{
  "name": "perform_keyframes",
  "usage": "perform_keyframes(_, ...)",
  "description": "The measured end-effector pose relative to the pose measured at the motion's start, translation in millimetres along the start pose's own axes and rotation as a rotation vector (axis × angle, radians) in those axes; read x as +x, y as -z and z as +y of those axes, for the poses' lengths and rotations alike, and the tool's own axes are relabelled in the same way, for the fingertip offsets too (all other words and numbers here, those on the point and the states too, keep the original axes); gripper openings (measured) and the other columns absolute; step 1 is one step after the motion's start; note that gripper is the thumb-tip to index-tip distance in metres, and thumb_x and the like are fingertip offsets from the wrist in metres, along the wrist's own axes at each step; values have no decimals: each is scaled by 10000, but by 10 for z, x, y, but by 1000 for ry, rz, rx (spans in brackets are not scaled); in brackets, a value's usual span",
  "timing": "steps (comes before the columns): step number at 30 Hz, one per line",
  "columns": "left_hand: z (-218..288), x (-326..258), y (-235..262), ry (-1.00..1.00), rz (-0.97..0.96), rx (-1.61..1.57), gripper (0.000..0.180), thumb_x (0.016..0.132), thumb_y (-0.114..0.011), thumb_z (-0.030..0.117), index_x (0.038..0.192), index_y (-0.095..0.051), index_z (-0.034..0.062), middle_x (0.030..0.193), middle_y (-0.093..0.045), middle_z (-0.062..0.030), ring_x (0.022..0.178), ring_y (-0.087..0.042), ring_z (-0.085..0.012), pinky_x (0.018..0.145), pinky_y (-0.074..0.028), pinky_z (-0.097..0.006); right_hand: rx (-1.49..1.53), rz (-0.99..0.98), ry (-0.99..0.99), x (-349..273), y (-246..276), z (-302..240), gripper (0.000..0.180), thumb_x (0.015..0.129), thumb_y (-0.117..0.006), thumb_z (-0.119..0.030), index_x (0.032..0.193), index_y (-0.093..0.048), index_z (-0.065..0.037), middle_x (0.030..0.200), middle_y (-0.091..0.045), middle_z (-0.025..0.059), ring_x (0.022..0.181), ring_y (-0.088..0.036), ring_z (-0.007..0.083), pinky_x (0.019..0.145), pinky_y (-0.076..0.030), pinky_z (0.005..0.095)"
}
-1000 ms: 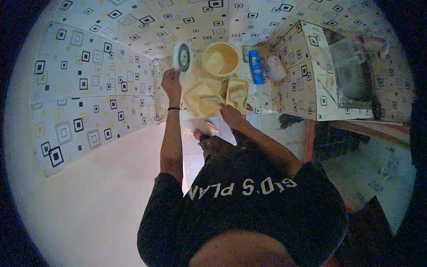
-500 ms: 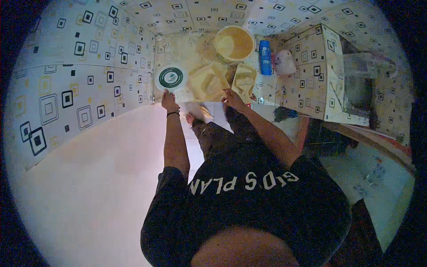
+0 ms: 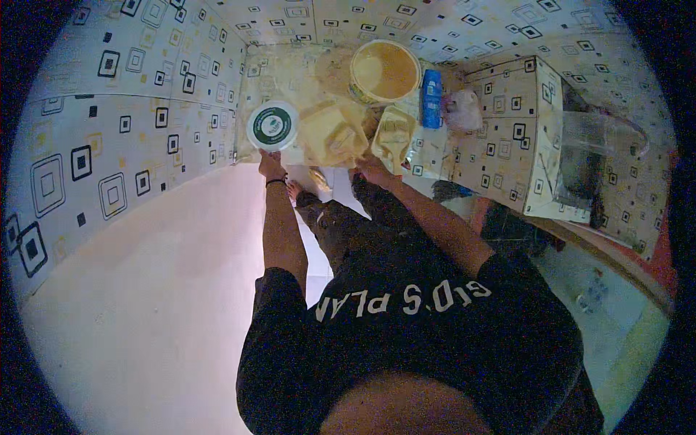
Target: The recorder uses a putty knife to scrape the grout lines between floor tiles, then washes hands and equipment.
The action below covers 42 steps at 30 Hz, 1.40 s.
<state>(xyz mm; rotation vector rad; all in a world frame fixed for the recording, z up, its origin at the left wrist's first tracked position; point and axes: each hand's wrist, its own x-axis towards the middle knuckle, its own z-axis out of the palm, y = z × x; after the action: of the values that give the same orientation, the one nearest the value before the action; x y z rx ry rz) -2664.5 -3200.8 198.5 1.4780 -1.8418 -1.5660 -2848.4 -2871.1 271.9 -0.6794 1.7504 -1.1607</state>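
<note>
My left hand (image 3: 272, 167) is closed at the near edge of a round white lid (image 3: 253, 132) with a dark green label. Its fingertips are partly hidden at the rim. My right hand (image 3: 375, 172) has its fingers curled at the near right corner of a square, yellowish shallow tray (image 3: 319, 138), and seems to pinch that corner. Just beyond the right hand lies a second, smaller yellowish container (image 3: 395, 134) with moulded hollows. Both containers rest on a small stained ledge (image 3: 272, 69).
A large cream bucket (image 3: 384, 71) stands at the back. To its right are a blue bottle-shaped container (image 3: 431, 100) and a pale plastic bag (image 3: 464, 110). A patterned box-like cabinet (image 3: 540, 138) juts out at the right. A patterned wall (image 3: 138, 138) bounds the left side.
My right hand has drawn slightly back toward me, and the tray's near right corner has shifted left and nearer. My left hand stays at the lid. The whole view has tilted a little.
</note>
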Motion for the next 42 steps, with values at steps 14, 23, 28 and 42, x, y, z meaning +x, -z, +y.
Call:
perform_keyframes(14, 435, -1462, -357, 582, 97, -998, 609, 913, -493, 480, 1355, -371, 78, 1305, -418, -145, 1218, -428, -294, 990, -404, -448, -645, 1010, -152, 366, 1686, -737, 541, 815, -642, -501, 938, -549, 18, 790, -594, 156, 720, -590, 344, 704, -482, 451)
perform_keyframes(23, 645, -1777, -677, 558, -133, -768, 770, 867, -542, 553, 1369, -332, 8, 1076, -565, -118, 928, -572, -211, 761, -512, -313, -334, 495, -258, 942, 3072, -140, 692, 741, -680, -589, 1030, -562, 28, 828, -625, 111, 563, -602, 189, 433, -491, 286)
perform_keyframes(28, 730, -2027, -242, 577, -109, -736, 554, 884, -568, 448, 1249, -459, 45, 1079, -574, -90, 929, -587, -224, 742, -506, -359, -161, 512, -252, 928, 2614, -317, 565, 784, -672, -506, 1080, -567, -36, 849, -633, 140, 567, -619, 233, 487, -519, 354)
perform_keyframes(42, 110, -2203, -196, -189, -210, 192, 443, 730, -686, 187, 1123, -554, 31, 852, -590, -27, 847, -597, -182, 715, -531, -310, -938, 567, 505, 1122, 2171, -1346, 367, 921, -483, -357, 1029, -532, -10, 887, -606, 251, 817, -586, 428, 692, -470, 493)
